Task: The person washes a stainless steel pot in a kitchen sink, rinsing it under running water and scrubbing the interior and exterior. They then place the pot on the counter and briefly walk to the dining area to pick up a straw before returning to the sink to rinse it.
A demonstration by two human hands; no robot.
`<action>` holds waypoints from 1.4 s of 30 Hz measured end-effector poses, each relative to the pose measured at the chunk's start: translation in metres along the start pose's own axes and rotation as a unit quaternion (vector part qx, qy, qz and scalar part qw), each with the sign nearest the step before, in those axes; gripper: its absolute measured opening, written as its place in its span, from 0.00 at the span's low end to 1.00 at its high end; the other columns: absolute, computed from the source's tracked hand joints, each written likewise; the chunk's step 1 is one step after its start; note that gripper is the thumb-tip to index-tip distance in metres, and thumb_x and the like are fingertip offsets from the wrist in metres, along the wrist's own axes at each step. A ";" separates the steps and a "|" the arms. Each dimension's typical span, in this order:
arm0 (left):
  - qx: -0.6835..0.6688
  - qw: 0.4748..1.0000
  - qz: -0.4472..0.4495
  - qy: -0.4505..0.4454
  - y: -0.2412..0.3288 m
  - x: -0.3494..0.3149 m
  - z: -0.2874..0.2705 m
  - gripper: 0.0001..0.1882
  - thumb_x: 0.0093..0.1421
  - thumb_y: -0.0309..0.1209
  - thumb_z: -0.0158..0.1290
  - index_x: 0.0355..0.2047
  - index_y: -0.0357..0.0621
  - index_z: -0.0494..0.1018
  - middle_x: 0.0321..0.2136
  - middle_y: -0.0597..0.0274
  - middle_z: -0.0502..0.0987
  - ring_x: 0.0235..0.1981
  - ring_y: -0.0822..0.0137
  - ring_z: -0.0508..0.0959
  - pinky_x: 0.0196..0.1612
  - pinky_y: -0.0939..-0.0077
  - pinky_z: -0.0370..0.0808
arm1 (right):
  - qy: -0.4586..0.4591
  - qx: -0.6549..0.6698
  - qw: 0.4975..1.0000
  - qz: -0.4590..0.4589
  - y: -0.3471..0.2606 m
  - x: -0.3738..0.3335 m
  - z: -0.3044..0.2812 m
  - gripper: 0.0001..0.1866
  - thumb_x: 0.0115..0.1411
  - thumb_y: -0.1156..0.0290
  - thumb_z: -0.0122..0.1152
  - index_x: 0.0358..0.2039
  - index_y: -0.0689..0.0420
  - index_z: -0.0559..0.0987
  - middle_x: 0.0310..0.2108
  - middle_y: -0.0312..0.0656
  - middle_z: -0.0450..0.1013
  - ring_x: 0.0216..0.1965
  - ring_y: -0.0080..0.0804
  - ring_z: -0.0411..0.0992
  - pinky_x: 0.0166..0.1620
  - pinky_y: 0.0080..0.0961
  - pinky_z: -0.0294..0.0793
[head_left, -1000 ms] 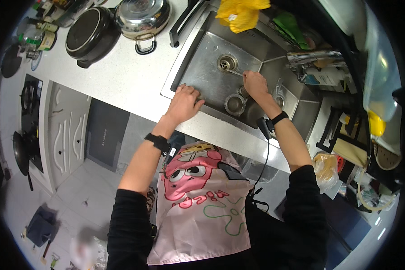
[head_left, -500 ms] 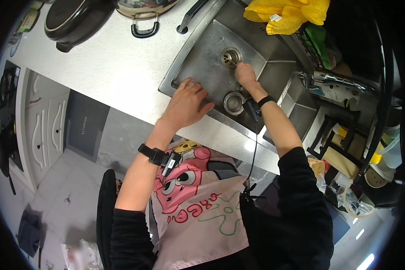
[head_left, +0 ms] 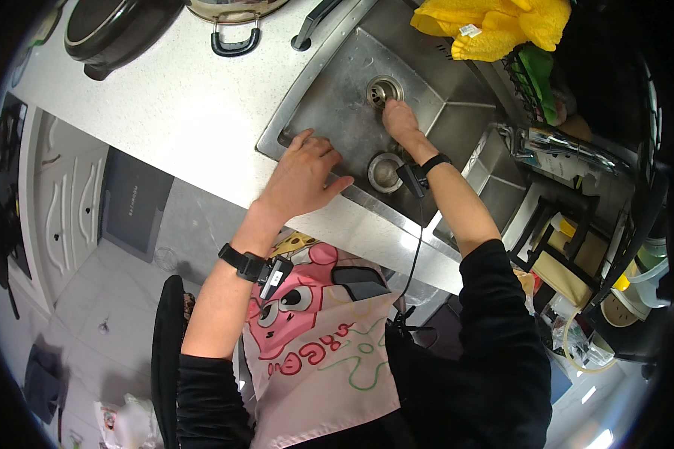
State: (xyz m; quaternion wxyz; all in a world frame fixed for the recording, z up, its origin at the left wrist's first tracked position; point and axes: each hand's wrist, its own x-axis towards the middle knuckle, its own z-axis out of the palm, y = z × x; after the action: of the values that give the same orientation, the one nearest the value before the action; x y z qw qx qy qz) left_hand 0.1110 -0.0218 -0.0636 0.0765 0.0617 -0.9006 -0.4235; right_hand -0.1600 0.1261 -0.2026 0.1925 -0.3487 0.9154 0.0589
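My right hand (head_left: 401,122) reaches into the steel sink (head_left: 329,97), its fingers closed at the lower edge of the round drain (head_left: 382,88). Whatever they grip, if anything, is hidden beneath them. A round metal strainer basket (head_left: 385,173) lies on the sink floor, just left of the right wrist and close to the sink's near wall. My left hand (head_left: 305,173) rests on the sink's near left rim, fingers spread and thumb out, holding nothing.
A black pan (head_left: 116,34) and a lidded pot with a black handle (head_left: 236,46) stand on the white counter (head_left: 180,127). Yellow cloth or gloves (head_left: 494,30) hang over the sink's far side. The faucet (head_left: 569,146) and a black rack (head_left: 558,232) are at right.
The view has shifted slightly. My right hand has moved a little at the drain, its fingers still closed. The left hand stays on the rim.
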 end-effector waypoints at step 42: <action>-0.003 0.998 -0.042 -0.038 0.006 0.003 -0.005 0.19 0.54 0.41 0.64 0.36 0.36 0.80 0.37 0.50 0.78 0.48 0.54 0.77 0.68 0.55 0.59 | 0.007 0.077 0.995 0.063 0.018 0.036 0.007 0.13 0.60 0.74 0.52 0.39 0.68 0.81 0.43 0.65 0.76 0.46 0.63 0.75 0.51 0.47 0.76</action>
State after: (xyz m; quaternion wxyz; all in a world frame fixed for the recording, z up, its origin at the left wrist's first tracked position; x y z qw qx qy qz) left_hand 0.1087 -0.0225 -0.0557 0.0247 0.0828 -0.8980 -0.4314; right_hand -0.1944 0.1190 -0.2237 0.2080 -0.2747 0.9388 -0.0019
